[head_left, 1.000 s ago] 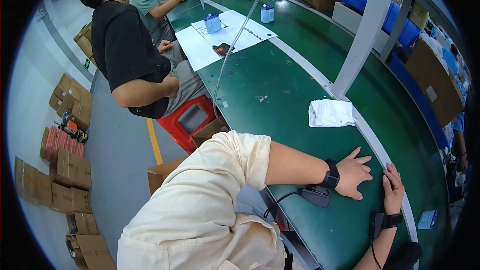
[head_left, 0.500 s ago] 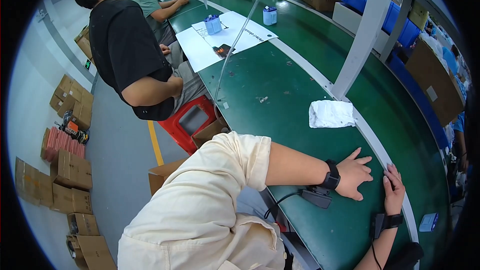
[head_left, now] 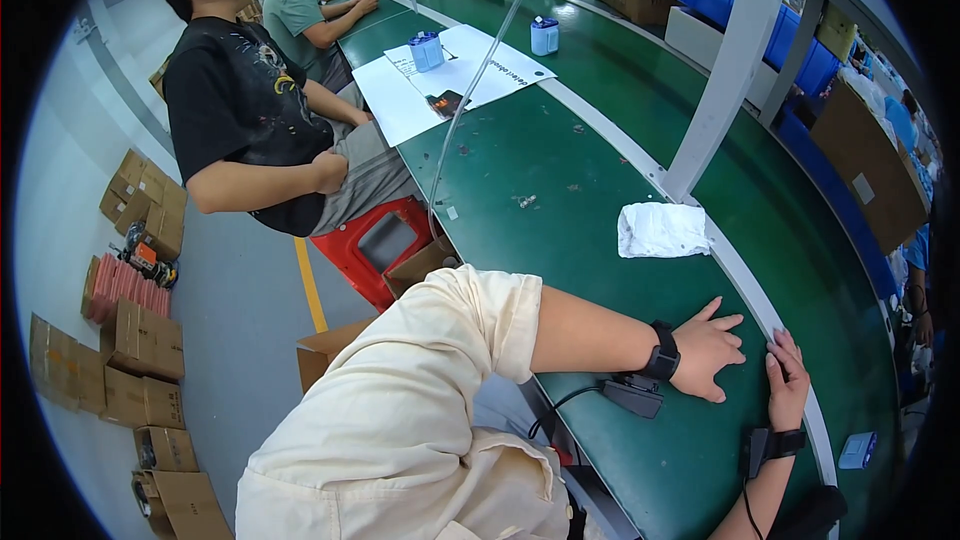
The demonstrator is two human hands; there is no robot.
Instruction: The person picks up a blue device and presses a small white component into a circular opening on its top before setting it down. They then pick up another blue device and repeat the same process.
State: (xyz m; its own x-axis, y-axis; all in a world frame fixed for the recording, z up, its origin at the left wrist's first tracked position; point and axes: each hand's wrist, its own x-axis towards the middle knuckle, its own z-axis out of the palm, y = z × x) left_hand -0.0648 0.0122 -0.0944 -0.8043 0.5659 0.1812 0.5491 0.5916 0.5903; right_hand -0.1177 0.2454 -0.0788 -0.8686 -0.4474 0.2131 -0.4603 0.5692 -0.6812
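Note:
My left hand (head_left: 706, 351) lies palm down on the green tabletop (head_left: 600, 305), fingers spread, holding nothing. A black strap with a small dark device is around its wrist. To its right, my right hand (head_left: 788, 372) rests with straight fingers against the pale metal rail (head_left: 752, 290), also without any object in it. Its wrist wears a similar strap and device. A folded white cloth or tissue (head_left: 662, 230) lies beyond my left hand, touching neither hand. Right of my right hand, a small blue-and-white container (head_left: 857, 450) is on the green conveyor surface (head_left: 800, 270) past the rail.
A slanting clear tube (head_left: 468, 100) and a white post (head_left: 725, 70) rise from the bench. Farther off are white sheets (head_left: 395, 100) and two blue-and-white containers, one on the sheets (head_left: 426, 51), one on the conveyor (head_left: 544, 36). A co-worker (head_left: 250, 120) sits left on a red stool (head_left: 375, 248).
The co-worker on the left has leaned back and turned more toward me. The far container on the conveyor has shifted slightly nearer and to the right. My hands have stayed in place.

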